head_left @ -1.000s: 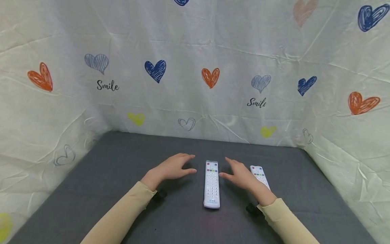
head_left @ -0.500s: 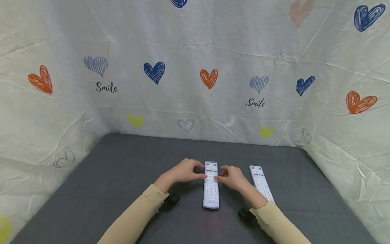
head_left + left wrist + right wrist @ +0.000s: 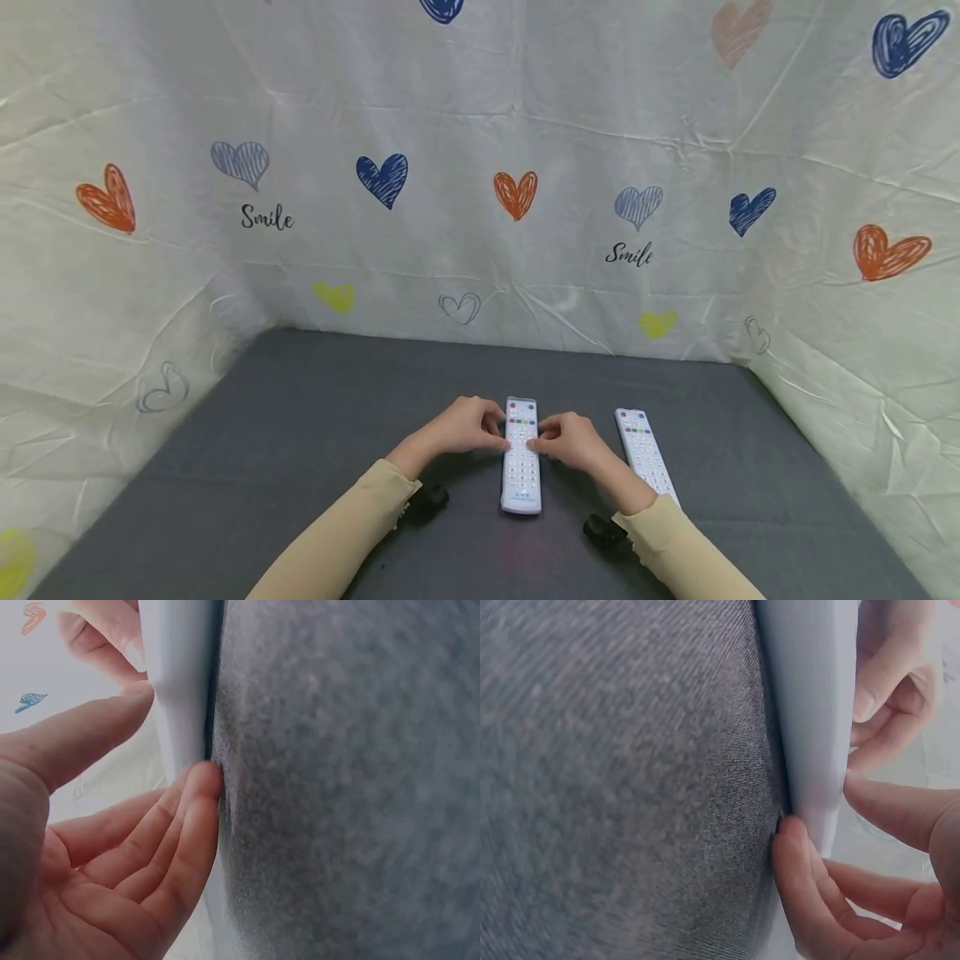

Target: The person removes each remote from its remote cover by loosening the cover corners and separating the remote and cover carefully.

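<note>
Now both hands (image 3: 517, 437) pinch the middle remote (image 3: 521, 467), scarcely moved since

**Both hands meet at lower centre of the head view**

The left hand (image 3: 463, 425) sits just left of centre in the lower part of the head frame, fingers curled inward toward the right. The right hand (image 3: 572, 439) mirrors it just right of centre, fingers curled toward the left. Both forearms, in beige sleeves, rise from the bottom edge and converge. In the left wrist view, the fingers (image 3: 196, 817) and the thumb point up the frame. In the right wrist view, the fingers (image 3: 801, 862) bend upward at lower right.
</note>
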`<action>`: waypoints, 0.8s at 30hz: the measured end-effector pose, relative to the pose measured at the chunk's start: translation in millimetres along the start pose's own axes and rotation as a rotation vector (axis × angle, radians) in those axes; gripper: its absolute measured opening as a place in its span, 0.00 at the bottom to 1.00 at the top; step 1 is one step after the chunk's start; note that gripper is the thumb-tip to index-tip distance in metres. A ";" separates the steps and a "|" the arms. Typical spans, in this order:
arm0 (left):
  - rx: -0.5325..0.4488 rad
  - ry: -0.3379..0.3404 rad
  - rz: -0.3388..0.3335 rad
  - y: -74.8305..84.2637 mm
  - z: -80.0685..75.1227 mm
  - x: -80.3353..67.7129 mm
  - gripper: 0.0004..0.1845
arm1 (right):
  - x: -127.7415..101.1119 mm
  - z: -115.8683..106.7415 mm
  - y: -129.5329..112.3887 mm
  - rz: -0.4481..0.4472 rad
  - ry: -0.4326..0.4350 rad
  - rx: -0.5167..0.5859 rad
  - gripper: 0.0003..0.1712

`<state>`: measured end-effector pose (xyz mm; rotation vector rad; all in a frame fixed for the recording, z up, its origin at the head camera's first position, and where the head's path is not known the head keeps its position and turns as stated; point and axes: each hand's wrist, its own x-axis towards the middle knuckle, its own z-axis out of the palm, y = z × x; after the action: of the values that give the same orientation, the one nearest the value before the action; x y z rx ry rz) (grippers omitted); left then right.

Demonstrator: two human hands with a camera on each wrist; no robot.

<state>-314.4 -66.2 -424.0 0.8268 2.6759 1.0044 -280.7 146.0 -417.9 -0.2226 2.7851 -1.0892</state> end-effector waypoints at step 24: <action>-0.289 0.107 -0.117 0.8 6.3 2.6 0.27 | 3.5 -0.4 -0.5 0.101 -0.023 0.376 0.25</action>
<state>-314.1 -60.8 -428.1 0.5676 2.5407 1.3959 -284.1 145.2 -417.6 -0.0502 2.4768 -1.5381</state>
